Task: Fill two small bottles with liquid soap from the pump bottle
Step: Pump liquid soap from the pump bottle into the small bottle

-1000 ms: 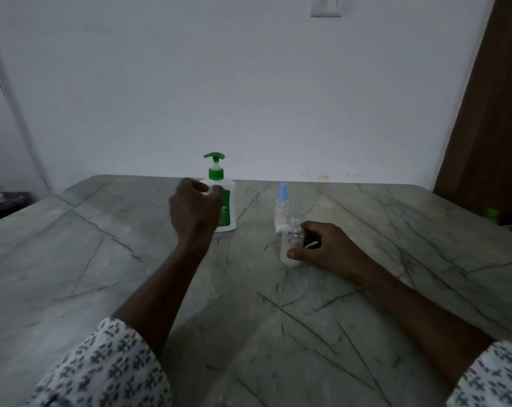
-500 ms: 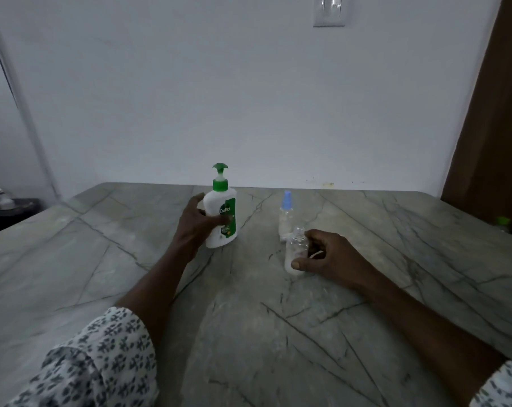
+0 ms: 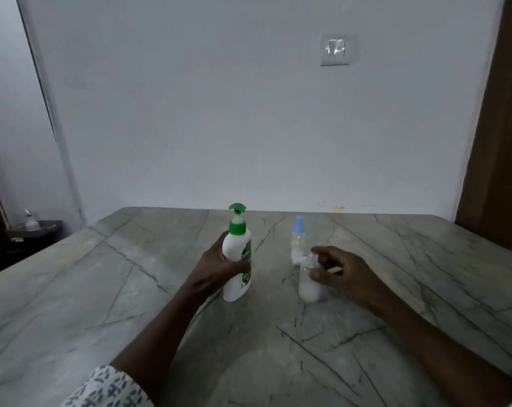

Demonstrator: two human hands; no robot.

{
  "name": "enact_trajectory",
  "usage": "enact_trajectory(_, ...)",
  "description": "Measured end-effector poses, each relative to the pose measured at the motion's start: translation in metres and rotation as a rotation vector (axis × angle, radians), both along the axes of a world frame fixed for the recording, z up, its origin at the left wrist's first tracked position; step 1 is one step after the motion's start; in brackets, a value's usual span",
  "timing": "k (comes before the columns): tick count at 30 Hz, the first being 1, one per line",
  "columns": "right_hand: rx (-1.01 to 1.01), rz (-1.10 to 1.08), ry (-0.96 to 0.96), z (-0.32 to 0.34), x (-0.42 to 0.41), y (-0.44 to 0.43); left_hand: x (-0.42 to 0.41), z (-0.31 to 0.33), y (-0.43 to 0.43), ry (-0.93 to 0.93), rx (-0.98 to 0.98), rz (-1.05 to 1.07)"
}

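The left hand (image 3: 219, 267) is wrapping its fingers around the lower body of the white pump bottle (image 3: 237, 254), gripping it from the left side. The bottle is leaning slightly, its green pump head (image 3: 237, 209) pointing up and its base sitting at or just above the grey veined tabletop (image 3: 102, 289); whether it is touching the surface cannot be told.

The right hand (image 3: 341, 274) is pinching the open small bottle (image 3: 308, 279) between thumb and fingers near its neck. This clear bottle is standing upright on the tabletop, uncapped, with a whitish filling showing in its lower part. A pale strip is showing under the curled fingers of that hand, too blurred to identify.

Just behind the open one, the second small bottle (image 3: 297, 240) is standing upright with a light blue cap (image 3: 298, 224), untouched by either hand.

Patterned sleeves (image 3: 107, 389) are showing at the bottom edge. A wall switch (image 3: 335, 51) is hanging on the white wall beyond the tabletop.
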State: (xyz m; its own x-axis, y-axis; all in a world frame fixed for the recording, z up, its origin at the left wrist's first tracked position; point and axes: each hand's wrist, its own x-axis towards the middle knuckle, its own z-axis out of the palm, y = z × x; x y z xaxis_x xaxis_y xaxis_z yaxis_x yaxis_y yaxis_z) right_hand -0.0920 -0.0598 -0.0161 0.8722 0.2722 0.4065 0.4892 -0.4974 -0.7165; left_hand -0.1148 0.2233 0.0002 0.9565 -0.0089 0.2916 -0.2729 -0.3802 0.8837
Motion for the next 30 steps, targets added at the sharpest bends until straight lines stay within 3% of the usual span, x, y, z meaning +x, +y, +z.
enact_trajectory(4,0.229,-0.093,-0.228,0.038,-0.013,0.016,0.0,-0.001,-0.007,-0.009,-0.153,-0.067)
enact_trajectory(6,0.223,-0.043,-0.273,0.064,-0.022,0.039,0.002,-0.004,-0.012,-0.019,-0.165,-0.067)
enact_trajectory(14,-0.06,0.108,-0.151,0.122,-0.007,0.119,0.009,-0.013,-0.021,-0.074,-0.098,-0.017)
enact_trajectory(23,-0.063,0.217,-0.139,0.126,0.006,0.113,0.014,-0.015,-0.018,-0.075,-0.085,-0.05)
enact_trajectory(30,-0.044,0.177,-0.148,0.121,0.0,0.101,0.01,-0.011,-0.025,-0.051,-0.129,-0.11)
